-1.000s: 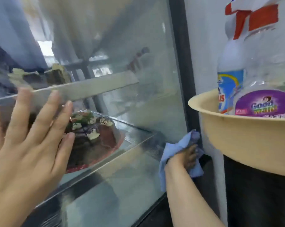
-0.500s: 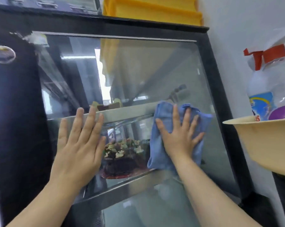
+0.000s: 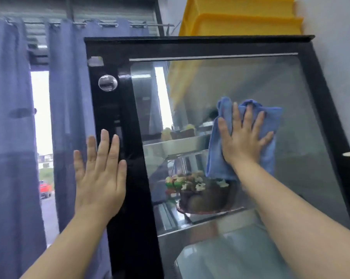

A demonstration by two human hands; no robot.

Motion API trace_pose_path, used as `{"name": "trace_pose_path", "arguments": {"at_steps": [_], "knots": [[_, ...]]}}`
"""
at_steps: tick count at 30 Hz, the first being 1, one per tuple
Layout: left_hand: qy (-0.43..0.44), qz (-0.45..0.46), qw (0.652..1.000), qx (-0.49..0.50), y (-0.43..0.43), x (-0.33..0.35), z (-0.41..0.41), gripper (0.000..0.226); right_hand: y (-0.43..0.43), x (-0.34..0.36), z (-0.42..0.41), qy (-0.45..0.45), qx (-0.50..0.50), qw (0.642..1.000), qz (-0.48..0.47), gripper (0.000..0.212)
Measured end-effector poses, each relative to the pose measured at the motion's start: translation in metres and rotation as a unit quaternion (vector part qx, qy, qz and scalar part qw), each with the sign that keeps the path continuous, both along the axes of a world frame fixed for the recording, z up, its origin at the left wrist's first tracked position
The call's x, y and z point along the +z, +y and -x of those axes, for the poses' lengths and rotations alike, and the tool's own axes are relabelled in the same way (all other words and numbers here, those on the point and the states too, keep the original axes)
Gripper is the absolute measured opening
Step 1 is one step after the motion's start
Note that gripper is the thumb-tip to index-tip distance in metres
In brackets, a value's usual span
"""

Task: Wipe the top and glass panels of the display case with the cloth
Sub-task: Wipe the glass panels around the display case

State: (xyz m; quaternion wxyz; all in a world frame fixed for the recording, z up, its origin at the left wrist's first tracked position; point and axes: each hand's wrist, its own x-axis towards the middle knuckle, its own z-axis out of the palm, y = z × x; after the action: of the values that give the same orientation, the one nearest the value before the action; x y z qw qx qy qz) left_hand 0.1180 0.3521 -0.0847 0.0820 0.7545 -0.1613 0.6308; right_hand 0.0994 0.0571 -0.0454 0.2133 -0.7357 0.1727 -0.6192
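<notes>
Glass panel (image 3: 230, 81) under blue cloth (image 3: 215, 156), navy curtains (image 3: 69, 97) left.

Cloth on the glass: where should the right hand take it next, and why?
Probably slide the cloth up toward the top edge. The right hand presses it flat at mid-height on the glass panel, with bare glass above; the left hand lies flat at the black frame.

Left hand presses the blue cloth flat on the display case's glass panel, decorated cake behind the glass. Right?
No. The head view shows the right hand pressing the blue cloth flat on the glass panel; the left hand is open and holds nothing. The decorated cake is behind the glass.
</notes>
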Motion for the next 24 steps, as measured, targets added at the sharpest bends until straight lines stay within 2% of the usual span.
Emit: {"name": "trace_pose_path", "arguments": {"at_steps": [1,2,4,6,8,10,12,14,15,16,17,20,22,24], "knots": [[0.002,-0.002,1.000,-0.005,-0.002,0.000,0.000,0.058,0.012,0.021,0.001,-0.010,0.009,0.999,-0.030,0.062],[0.001,-0.002,1.000,-0.008,-0.001,0.001,-0.001,0.058,0.035,0.035,0.000,-0.013,0.015,1.000,-0.011,0.059],[-0.007,-0.001,1.000,-0.015,-0.002,0.000,0.000,0.057,0.086,0.031,-0.006,-0.022,0.023,0.991,0.131,0.058],[-0.011,-0.001,1.000,-0.009,-0.001,-0.006,0.003,0.057,0.120,-0.016,-0.009,-0.028,0.018,0.961,0.275,0.064],[-0.005,-0.012,1.000,-0.004,0.004,-0.022,0.004,0.056,0.113,-0.069,-0.004,-0.014,0.029,0.931,0.365,0.066],[0.010,-0.027,1.000,-0.009,0.015,-0.044,0.006,0.055,0.076,-0.080,-0.002,-0.008,0.018,0.914,0.406,0.066],[0.025,-0.032,0.999,0.002,0.026,-0.063,0.006,0.054,0.043,-0.050,-0.002,0.003,-0.005,0.942,0.336,0.072],[0.035,-0.027,0.999,0.012,0.029,-0.078,0.008,0.055,0.038,-0.005,-0.001,-0.005,-0.003,0.983,0.182,0.076],[0.042,-0.018,0.999,0.018,0.030,-0.087,0.010,0.055,0.051,0.010,-0.003,-0.004,0.002,0.991,0.137,0.077],[0.051,-0.008,0.999,0.014,0.028,-0.096,0.011,0.055,0.070,0.014,-0.004,-0.003,0.004,0.992,0.128,0.077],[0.058,0.002,0.998,0.007,0.025,-0.107,0.012,0.055,0.089,0.007,-0.006,-0.011,0.003,0.987,0.159,0.077],[0.076,0.016,0.997,0.000,0.015,-0.140,0.010,0.055,0.120,-0.077,-0.006,-0.026,0.018,0.938,0.346,0.073],[0.081,0.020,0.997,0.004,0.012,-0.148,0.010,0.054,0.097,-0.135,-0.001,-0.009,0.024,0.887,0.462,0.068],[0.080,0.019,0.997,0.010,0.014,-0.148,0.010,0.054,0.053,-0.148,0.002,0.000,0.009,0.857,0.515,0.066]]}}
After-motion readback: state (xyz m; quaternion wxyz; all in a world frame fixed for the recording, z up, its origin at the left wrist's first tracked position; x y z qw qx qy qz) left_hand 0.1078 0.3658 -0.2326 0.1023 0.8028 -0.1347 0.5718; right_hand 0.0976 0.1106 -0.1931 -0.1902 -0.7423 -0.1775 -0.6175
